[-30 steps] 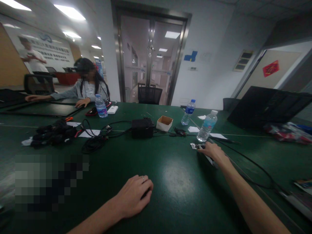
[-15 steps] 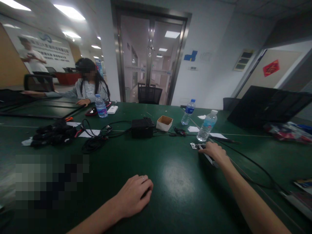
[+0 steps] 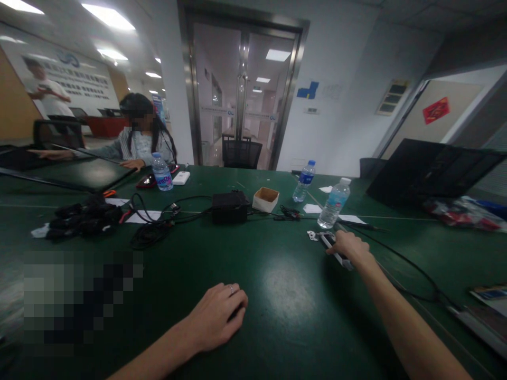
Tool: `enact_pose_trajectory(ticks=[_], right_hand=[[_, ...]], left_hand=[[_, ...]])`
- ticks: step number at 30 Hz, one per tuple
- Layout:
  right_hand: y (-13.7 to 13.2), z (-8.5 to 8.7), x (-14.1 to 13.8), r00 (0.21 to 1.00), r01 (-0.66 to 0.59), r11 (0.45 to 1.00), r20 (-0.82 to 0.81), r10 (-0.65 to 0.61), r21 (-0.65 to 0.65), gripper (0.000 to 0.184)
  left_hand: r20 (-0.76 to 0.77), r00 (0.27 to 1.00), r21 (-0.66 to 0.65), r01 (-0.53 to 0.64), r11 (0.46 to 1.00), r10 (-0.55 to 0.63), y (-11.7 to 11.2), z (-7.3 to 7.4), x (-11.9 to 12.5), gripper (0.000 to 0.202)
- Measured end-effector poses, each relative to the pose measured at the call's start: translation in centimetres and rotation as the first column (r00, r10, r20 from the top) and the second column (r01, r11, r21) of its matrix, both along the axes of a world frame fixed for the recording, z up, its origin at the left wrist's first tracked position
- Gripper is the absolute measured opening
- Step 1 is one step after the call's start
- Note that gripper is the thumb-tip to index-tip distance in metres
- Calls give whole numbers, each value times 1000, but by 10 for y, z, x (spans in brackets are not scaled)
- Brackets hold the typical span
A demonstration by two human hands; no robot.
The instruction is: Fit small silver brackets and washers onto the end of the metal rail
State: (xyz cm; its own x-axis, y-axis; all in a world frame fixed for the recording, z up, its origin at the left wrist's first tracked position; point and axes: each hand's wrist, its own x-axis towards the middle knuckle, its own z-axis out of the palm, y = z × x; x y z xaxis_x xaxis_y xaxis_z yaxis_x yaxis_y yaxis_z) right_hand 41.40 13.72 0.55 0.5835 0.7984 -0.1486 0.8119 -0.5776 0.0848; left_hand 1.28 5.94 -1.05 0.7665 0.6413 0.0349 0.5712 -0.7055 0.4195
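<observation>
My left hand (image 3: pixel 222 316) rests palm down on the green table, its fingers loosely curled and a ring on one finger. Nothing shows in it. Farther out on the right, my right hand (image 3: pixel 350 247) grips a slim black-and-white oblong device (image 3: pixel 330 243) from above, fingers bent over its near part. A small silvery plate with holes (image 3: pixel 312 236) lies at the far end of this device. Just behind stands an upright clear water bottle (image 3: pixel 334 205) with a white cap. My palm hides part of the device.
Mid-table are a black box (image 3: pixel 229 207), an open carton (image 3: pixel 265 200) and a blue-capped bottle (image 3: pixel 304 182). Cables (image 3: pixel 152 232) and a black bundle (image 3: pixel 81 217) lie left, near a seated person (image 3: pixel 142 137) at a dark panel (image 3: pixel 95 177). A black screen (image 3: pixel 428 171) stands right.
My right hand has drawn back slightly along the device, so more of its dark top shows. The left hand stays put. Across the table, the dark panel's far edge has risen.
</observation>
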Motion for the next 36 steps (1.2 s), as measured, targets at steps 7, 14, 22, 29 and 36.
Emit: enact_pose_trajectory(ticks=[7,14,22,29,36], right_hand=[[-18,-2,5,1000,8,1000,-20,-7,26,49],[-53,2,-1,999,-45,999,-26,45,19,32],[-82,0,-10,995,-94,993,30,92,73,17],[-69,-11,14,995,-101,978,9,101,183,18],[-42,-30,15,976,-217,938,75,204,271,31]], left_hand=[[2,1000,4,7,1000,-7,1,-4,-2,16],[7,1000,18,18,1000,-18,2,-5,-1,16],[-9,1000,23,8,1000,-8,4,-7,0,15],[12,1000,9,9,1000,-9,4,-9,-2,17],[-15,1000,-8,0,1000,0,1,1,0,18]])
